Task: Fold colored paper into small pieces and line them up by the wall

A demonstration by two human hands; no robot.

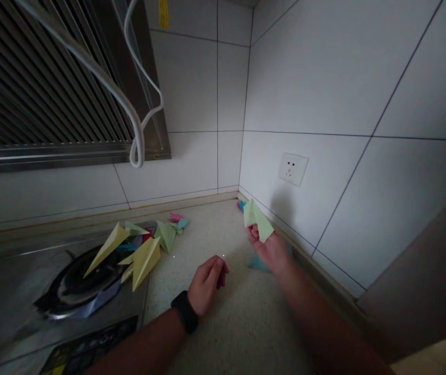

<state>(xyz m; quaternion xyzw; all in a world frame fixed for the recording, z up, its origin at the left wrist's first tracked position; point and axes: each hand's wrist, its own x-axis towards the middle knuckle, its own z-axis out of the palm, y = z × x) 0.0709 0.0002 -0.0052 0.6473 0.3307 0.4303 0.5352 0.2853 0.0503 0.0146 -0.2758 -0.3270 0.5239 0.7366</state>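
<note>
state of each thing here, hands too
right hand: gripping green paper
left hand: curled, nothing visible in it
green paper: folded, held
yellow papers: folded
burner: no flame visible
socket: nothing plugged in
watch: strapped on
cord: hanging, looped

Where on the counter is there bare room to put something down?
The counter looks bare in two patches: between the green folded paper, back wall and right hand; and nearer, between left forearm and right forearm. Crowded: around the burner, among yellow folded papers, and at right, where the right hand holds pale green paper near blue paper.
</note>
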